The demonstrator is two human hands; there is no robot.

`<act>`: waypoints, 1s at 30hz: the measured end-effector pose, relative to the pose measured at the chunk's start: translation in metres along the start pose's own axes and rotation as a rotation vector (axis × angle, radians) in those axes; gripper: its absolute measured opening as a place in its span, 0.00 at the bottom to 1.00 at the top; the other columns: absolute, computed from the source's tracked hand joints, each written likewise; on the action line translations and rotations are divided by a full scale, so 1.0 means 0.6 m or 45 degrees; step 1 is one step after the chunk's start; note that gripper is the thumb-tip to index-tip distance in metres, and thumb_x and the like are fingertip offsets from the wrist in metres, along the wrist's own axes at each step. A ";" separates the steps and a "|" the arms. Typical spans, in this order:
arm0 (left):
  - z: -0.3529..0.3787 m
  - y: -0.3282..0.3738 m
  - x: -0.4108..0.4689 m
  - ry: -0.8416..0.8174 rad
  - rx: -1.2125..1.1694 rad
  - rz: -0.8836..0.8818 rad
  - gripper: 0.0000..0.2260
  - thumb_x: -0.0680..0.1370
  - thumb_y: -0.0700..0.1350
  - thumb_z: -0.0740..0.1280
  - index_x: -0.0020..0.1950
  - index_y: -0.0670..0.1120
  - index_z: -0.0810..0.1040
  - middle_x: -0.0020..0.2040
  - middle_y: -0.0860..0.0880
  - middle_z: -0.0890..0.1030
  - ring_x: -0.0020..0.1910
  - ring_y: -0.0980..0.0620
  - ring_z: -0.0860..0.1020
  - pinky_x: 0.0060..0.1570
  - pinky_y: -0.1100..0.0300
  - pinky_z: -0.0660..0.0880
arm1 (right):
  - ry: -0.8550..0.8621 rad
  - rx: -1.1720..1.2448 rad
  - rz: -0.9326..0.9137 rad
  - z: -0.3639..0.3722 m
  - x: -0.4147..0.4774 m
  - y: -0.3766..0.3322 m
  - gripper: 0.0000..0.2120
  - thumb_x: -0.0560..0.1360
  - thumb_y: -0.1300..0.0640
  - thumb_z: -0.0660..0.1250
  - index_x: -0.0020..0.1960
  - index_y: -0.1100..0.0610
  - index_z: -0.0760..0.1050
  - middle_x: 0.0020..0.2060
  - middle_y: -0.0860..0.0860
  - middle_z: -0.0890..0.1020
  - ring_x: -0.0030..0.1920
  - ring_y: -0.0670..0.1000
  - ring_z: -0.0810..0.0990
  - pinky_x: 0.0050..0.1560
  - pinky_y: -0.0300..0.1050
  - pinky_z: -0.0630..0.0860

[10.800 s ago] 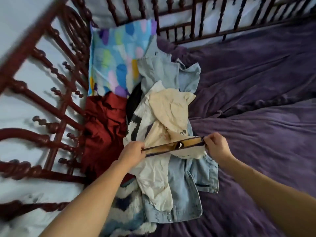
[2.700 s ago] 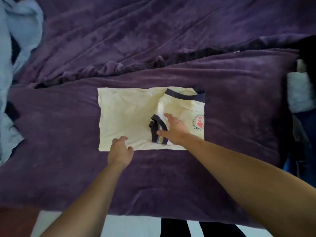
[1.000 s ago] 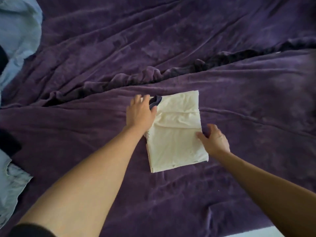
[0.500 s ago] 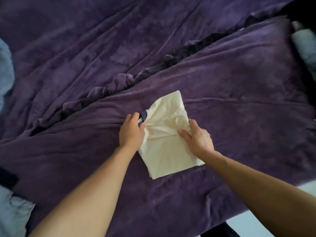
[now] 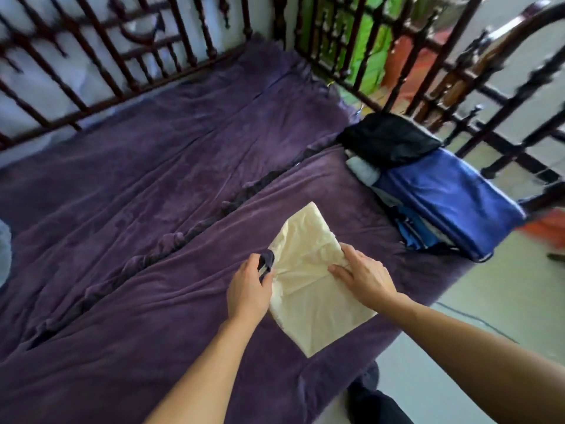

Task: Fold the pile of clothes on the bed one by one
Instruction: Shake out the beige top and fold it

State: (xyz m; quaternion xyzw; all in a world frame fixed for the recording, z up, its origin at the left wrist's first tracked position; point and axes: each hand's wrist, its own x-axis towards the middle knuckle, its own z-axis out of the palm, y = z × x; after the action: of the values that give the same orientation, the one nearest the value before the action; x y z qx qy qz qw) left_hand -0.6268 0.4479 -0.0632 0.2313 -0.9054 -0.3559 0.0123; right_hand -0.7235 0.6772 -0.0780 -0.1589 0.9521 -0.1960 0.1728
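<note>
Your left hand (image 5: 249, 289) is curled round one side of the folded cream shirt (image 5: 308, 301), pinching it right where a bit of dark trim (image 5: 266, 261) pokes out. Your right hand (image 5: 363, 278) lies on the opposite side, the one nearer the blue stack (image 5: 443, 206). It seems to be pinching a gather of cloth, though the thumb is hidden, so that is a guess. The shirt lies on the purple blanket (image 5: 153, 209), near the blue stack but apart from it, with one corner close to the edge of the bed.

What could go wrong: you hold the packet only at its middle, and the creases running tight between your hands suggest it is being stretched. Lift it like that and both free ends will likely droop, the layers slide, and the fold open. The trim already peeking out could work loose further. A corner could also slip over the bed's edge if you drag the shirt instead of lifting it. Set down crooked on the blue stack, it could lean off, since the black garment (image 5: 388, 139) at the stack's far end already makes a lumpy top.

The shirt itself is a pale cream rectangle, thin and soft, folded several layers deep, lying askew, puckered at the middle and smooth toward its ends.
</note>
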 end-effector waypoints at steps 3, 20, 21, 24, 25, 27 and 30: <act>0.039 0.094 -0.002 -0.015 0.002 0.108 0.07 0.77 0.47 0.67 0.53 0.49 0.72 0.48 0.50 0.80 0.48 0.46 0.78 0.40 0.54 0.71 | 0.056 -0.020 0.019 -0.066 -0.020 0.080 0.22 0.77 0.36 0.56 0.69 0.39 0.58 0.62 0.46 0.76 0.57 0.55 0.78 0.53 0.53 0.74; 0.348 0.584 0.090 -0.097 -0.191 0.157 0.12 0.73 0.48 0.71 0.54 0.48 0.75 0.46 0.49 0.82 0.46 0.47 0.79 0.41 0.58 0.71 | 0.202 -0.162 0.033 -0.430 0.067 0.549 0.21 0.75 0.36 0.61 0.63 0.43 0.63 0.54 0.53 0.81 0.52 0.59 0.79 0.44 0.49 0.71; 0.361 0.597 0.103 -0.104 -0.192 0.155 0.12 0.73 0.49 0.71 0.54 0.48 0.76 0.47 0.49 0.82 0.47 0.48 0.79 0.41 0.58 0.71 | 0.197 -0.166 0.040 -0.440 0.082 0.563 0.21 0.75 0.36 0.61 0.63 0.44 0.64 0.54 0.54 0.81 0.52 0.60 0.79 0.43 0.49 0.71; 0.398 0.625 0.151 -0.131 -0.171 0.143 0.13 0.74 0.49 0.71 0.55 0.48 0.75 0.49 0.49 0.81 0.49 0.47 0.79 0.43 0.58 0.72 | 0.161 -0.168 0.064 -0.455 0.130 0.602 0.21 0.75 0.35 0.61 0.62 0.43 0.63 0.55 0.54 0.81 0.51 0.60 0.79 0.44 0.50 0.73; 0.410 0.630 0.169 -0.138 -0.163 0.132 0.13 0.74 0.49 0.71 0.55 0.48 0.75 0.50 0.50 0.81 0.50 0.48 0.79 0.44 0.58 0.72 | 0.153 -0.160 0.065 -0.454 0.148 0.614 0.20 0.75 0.35 0.61 0.61 0.43 0.63 0.54 0.54 0.81 0.51 0.60 0.79 0.43 0.50 0.72; 0.434 0.636 0.209 -0.155 -0.152 0.090 0.14 0.74 0.49 0.71 0.56 0.48 0.75 0.52 0.50 0.80 0.51 0.48 0.78 0.46 0.57 0.73 | 0.136 -0.121 0.088 -0.449 0.185 0.635 0.19 0.74 0.35 0.60 0.59 0.42 0.62 0.53 0.54 0.81 0.51 0.60 0.79 0.41 0.48 0.69; 0.473 0.633 0.267 -0.193 -0.132 0.024 0.13 0.74 0.50 0.70 0.56 0.49 0.73 0.52 0.50 0.79 0.50 0.49 0.77 0.45 0.56 0.73 | 0.065 -0.081 0.169 -0.435 0.243 0.659 0.20 0.74 0.35 0.60 0.61 0.40 0.61 0.56 0.52 0.80 0.53 0.59 0.77 0.41 0.47 0.68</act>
State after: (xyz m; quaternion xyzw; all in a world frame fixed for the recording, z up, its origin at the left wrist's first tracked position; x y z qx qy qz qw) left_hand -0.9787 0.8038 -0.0511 0.1941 -0.8862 -0.4187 -0.0408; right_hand -1.0483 1.0516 -0.0609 -0.0957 0.9703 -0.1578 0.1562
